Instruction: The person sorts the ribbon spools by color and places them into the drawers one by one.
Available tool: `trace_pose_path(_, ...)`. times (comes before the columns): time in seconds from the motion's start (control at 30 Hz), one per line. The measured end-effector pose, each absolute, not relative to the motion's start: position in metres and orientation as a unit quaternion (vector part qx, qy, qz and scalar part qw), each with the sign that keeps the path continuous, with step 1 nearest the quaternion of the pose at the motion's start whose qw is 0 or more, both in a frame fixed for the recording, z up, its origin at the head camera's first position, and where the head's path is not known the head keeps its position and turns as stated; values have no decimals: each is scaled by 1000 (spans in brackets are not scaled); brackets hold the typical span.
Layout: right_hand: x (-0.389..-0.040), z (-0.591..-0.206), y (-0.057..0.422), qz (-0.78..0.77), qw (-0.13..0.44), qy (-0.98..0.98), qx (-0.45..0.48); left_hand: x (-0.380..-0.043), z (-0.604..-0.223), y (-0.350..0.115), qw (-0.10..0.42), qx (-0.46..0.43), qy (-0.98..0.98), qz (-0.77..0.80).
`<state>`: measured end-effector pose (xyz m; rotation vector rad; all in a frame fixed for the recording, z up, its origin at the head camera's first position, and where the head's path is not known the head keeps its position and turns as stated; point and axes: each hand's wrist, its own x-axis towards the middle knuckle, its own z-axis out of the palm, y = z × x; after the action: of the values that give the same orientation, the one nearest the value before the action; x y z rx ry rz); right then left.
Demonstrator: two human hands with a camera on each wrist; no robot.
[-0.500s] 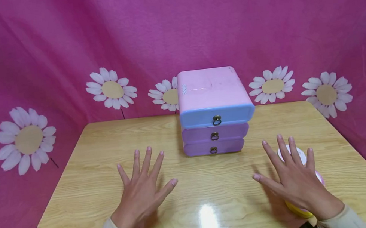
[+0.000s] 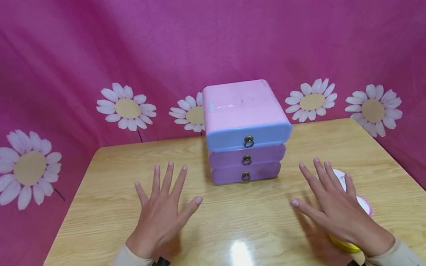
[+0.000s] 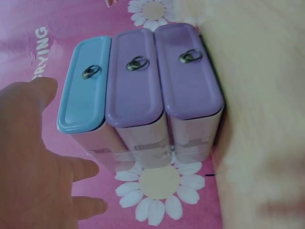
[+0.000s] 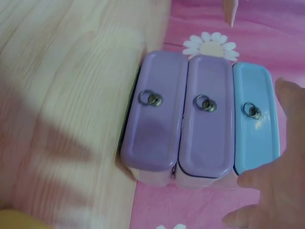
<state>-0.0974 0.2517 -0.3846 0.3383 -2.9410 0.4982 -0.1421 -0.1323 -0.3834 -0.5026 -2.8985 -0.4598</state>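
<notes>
A small pink drawer cabinet (image 2: 239, 101) stands at the back middle of the table, its front facing me. Its top drawer (image 2: 225, 140) is blue and the two below are purple, each with a bronze ring pull; all look closed. My left hand (image 2: 159, 220), palm down with fingers spread, is over the table in front of the cabinet's left side, holding nothing. To the right, my right hand (image 2: 340, 210) is spread the same way. It partly hides a white round thing (image 2: 340, 176), a pink-rimmed round thing (image 2: 365, 204) and a yellow curved thing (image 2: 343, 244).
The light wooden table (image 2: 123, 178) has a strip of glare near its front. Behind it and along both sides hangs a magenta cloth (image 2: 193, 30) printed with white daisies.
The head view has shifted slightly, so the cabinet sits a little further left in it. Both hands stay spread; the right has drifted slightly left, and the left fingertips appear slightly higher.
</notes>
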Motion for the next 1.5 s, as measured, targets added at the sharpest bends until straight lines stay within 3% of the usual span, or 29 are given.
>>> trace_pose_path(0.63, -119, -357, 228, 278, 110, -944, 137, -215, -333, -127, 112, -253, -932, -235)
trace_pose_path(0.9, -132, -352, 218, 372, 87, -915, 133, -258, -313, -123, 96, -293, -902, -301)
trace_pose_path(1.2, -155, -358, 206, 422, 144, -882, 153, -294, -309, -109, 42, -309, -895, -320)
trace_pose_path(1.5, -174, -356, 196, 468, 154, -858, 141, -327, -300, -87, 60, -341, -890, -298)
